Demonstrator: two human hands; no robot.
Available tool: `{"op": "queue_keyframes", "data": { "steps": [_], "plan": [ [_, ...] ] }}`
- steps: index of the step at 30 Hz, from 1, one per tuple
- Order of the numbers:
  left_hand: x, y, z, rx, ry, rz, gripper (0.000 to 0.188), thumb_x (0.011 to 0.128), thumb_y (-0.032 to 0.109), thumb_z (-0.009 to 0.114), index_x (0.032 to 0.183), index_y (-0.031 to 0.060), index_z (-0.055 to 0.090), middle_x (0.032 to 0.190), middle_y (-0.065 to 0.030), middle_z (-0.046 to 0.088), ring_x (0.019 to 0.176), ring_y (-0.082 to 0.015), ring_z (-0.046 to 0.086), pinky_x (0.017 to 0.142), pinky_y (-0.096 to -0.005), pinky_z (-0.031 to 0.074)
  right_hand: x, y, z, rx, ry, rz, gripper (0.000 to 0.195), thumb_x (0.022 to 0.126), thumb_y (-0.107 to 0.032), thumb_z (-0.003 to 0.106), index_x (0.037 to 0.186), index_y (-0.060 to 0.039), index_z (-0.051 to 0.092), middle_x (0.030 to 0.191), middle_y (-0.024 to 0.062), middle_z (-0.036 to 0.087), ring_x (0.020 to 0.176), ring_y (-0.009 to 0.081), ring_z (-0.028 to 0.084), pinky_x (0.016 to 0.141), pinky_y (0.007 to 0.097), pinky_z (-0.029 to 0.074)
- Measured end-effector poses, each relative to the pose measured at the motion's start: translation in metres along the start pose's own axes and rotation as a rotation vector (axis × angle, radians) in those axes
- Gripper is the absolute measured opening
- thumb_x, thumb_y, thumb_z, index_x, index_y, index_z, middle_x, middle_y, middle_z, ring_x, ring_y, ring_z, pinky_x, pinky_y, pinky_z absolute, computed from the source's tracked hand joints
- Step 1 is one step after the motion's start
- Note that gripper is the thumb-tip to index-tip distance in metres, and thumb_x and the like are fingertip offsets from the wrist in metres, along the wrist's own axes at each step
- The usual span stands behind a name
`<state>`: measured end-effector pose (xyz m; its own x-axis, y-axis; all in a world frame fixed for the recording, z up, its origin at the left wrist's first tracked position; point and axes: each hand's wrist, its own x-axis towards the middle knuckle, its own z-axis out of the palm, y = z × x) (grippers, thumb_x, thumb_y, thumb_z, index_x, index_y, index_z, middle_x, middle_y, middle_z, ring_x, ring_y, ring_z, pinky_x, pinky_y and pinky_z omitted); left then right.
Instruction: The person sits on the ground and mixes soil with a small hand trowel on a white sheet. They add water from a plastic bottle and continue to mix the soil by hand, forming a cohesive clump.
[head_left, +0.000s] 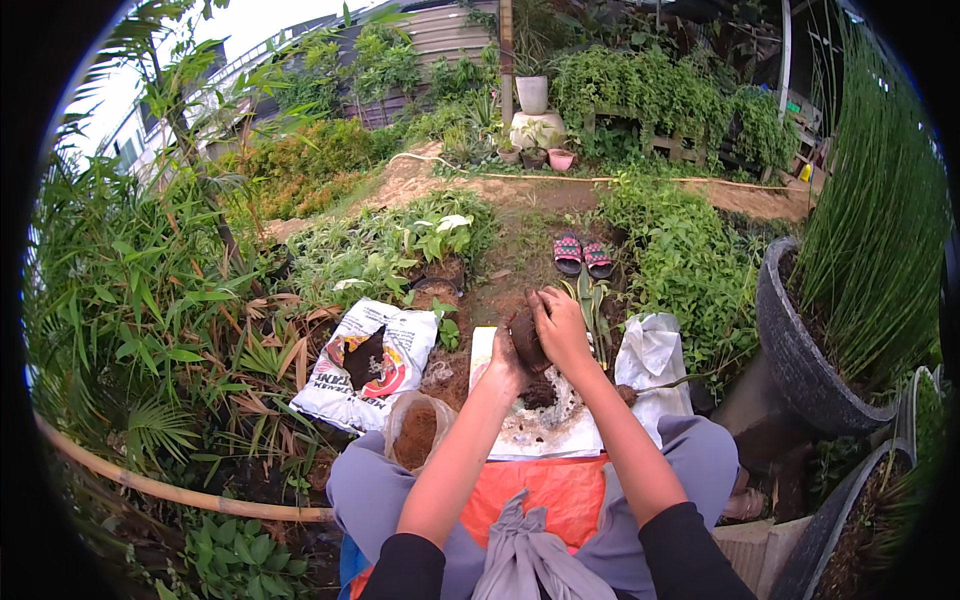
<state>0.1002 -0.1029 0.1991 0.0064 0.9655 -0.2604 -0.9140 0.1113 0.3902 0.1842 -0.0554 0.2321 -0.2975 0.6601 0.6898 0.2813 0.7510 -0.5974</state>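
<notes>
Both my hands are cupped around a rounded lump of dark brown soil (527, 345), raised above a white sheet (517, 444) in front of my lap. My left hand (507, 360) supports its left side. My right hand (561, 330) presses on its right and upper side, with soil on the fingers. Beneath the hands, loose dark soil (538, 395) and pale crumbs lie on the sheet; my hands and forearms hide part of it. Just beyond, a snake plant (589, 304) with yellow-edged leaves lies on the ground. Right of my right wrist is a small brown clump (625, 394).
At left, a torn printed sack (352, 405) of dark soil stands near a clear plastic bag (417, 435) of brown material. A white sack (651, 352) and a large black pot (780, 330) are at right. Patterned slippers (583, 253) lie ahead. An orange sheet (540, 491) covers the ground before me.
</notes>
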Motion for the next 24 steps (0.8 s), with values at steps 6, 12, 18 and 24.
{"op": "queue_keyframes", "data": {
  "steps": [6,12,18,24],
  "plan": [
    [0.002,-0.006,-0.007,-0.133,0.013,0.08,0.046,0.082,0.05,0.035,0.1,0.012,0.054,0.1,-0.006,0.058,0.09,-0.0207,0.056,0.078,-0.0372,0.045,-0.007,-0.022,-0.012,-0.163,-0.198,-0.496,0.018,0.068,-0.019,0.06,0.073,-0.0024,0.057,0.077,0.0108,0.056,0.072,0.0292,0.054,0.064,0.0381,0.043],
    [-0.011,-0.005,0.012,0.087,0.121,-0.043,0.055,0.082,0.054,0.032,0.098,0.0079,0.058,0.095,-0.0079,0.061,0.085,-0.0216,0.059,0.077,-0.0363,0.046,-0.017,0.012,-0.002,0.108,0.106,-0.286,0.021,0.073,-0.017,0.059,0.07,0.0038,0.056,0.071,0.0148,0.058,0.064,0.0311,0.055,0.059,0.0372,0.044],
    [-0.014,0.002,0.008,0.069,0.027,0.029,0.057,0.084,0.053,0.031,0.11,0.0083,0.053,0.108,-0.0068,0.058,0.097,-0.0216,0.056,0.084,-0.0378,0.045,-0.004,-0.008,-0.006,0.29,-0.124,0.154,0.033,0.085,-0.026,0.048,0.074,0.0041,0.055,0.071,0.0157,0.056,0.063,0.0335,0.05,0.058,0.037,0.04],
    [-0.008,0.002,-0.009,-0.016,-0.038,0.117,0.052,0.083,0.053,0.033,0.108,0.0114,0.052,0.105,-0.0059,0.056,0.098,-0.0208,0.054,0.084,-0.0366,0.044,-0.011,-0.028,-0.016,-0.119,-0.207,-0.537,0.021,0.069,-0.022,0.059,0.075,-0.002,0.055,0.08,0.0128,0.053,0.073,0.0306,0.052,0.061,0.0387,0.042]
  ]
}}
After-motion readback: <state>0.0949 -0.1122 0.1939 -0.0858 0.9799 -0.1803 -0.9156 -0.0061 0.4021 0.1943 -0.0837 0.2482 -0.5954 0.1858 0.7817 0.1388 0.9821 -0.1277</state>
